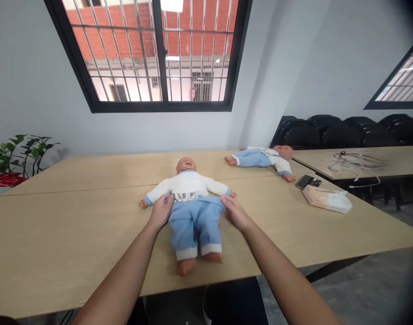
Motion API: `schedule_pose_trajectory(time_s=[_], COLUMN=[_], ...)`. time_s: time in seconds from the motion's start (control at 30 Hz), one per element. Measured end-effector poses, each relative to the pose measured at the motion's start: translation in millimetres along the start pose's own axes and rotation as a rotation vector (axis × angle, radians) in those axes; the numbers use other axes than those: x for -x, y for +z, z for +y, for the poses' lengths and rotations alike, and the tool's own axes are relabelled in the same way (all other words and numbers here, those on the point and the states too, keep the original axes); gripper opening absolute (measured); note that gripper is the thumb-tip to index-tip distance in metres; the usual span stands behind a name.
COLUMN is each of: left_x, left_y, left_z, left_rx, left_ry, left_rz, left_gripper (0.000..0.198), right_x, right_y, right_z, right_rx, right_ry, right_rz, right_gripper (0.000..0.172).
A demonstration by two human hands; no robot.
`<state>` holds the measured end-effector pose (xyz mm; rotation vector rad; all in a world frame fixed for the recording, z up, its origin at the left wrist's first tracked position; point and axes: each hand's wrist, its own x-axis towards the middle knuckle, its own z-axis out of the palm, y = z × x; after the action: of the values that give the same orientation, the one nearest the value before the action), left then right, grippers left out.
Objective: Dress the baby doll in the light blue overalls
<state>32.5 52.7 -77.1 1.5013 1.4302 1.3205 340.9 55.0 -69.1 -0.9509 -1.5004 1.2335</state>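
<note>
A baby doll (186, 165) lies on its back on the table, head toward the window and bare feet toward me. It wears a white top (188, 183) with blue cuffs and a printed animal face, and blue pants (194, 219) with white hems. My left hand (161, 210) pinches the waistband at the doll's hip on the left. On the other side, my right hand (234, 211) grips the waistband and holds it stretched out sideways from the body. The fingertips of both hands are partly hidden by the cloth.
Farther back on the table (74, 234) lies a second doll (257, 158) in similar clothes. A phone (308, 181) and a tissue pack (327, 198) rest at the right. Cables (357, 161) lie on another table, with black chairs (338, 131) behind. A potted plant (18, 155) stands left.
</note>
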Motion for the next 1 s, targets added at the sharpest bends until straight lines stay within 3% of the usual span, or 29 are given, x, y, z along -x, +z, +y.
schedule_pose_trajectory(time_s=[0.13,0.27,0.4,0.47,0.57,0.67,0.77,0.87,1.0], left_x=[-4,-5,2,5,4,-2,-5,-1,4], left_y=[1.0,-0.6,-7.6,-6.6,8.6,31.9,44.8,39.4,23.3], left_z=[-8,-9,22,49,80,84,72,64,65], left_rx=[-0.005,0.034,-0.08,-0.248,-0.478,-0.63,-0.642,-0.609,-0.576], left_ry=[0.025,0.025,0.269,0.458,0.69,0.696,0.675,0.758,0.838], left_rz=[0.053,0.094,0.272,0.193,-0.262,-0.483,-0.511,-0.485,-0.429], left_gripper=[0.055,0.05,0.04,0.036,0.046,0.051,0.026,0.018,0.019], right_x=[0,5,12,16,18,17,13,7,3], right_y=[0,5,11,14,17,17,12,6,1], right_z=[4,-5,-15,-18,-21,-22,-17,-10,-8], right_rx=[0.279,0.729,1.099,1.132,1.07,0.879,0.744,0.76,0.677], right_ry=[-0.124,-0.467,-0.802,-0.853,-0.788,-0.62,-0.446,-0.33,-0.346], right_rz=[-0.135,-0.175,-0.1,-0.146,-0.18,-0.05,-0.072,-0.218,-0.158], right_gripper=[0.027,0.009,0.022,0.024,0.022,0.018,0.041,0.02,0.01])
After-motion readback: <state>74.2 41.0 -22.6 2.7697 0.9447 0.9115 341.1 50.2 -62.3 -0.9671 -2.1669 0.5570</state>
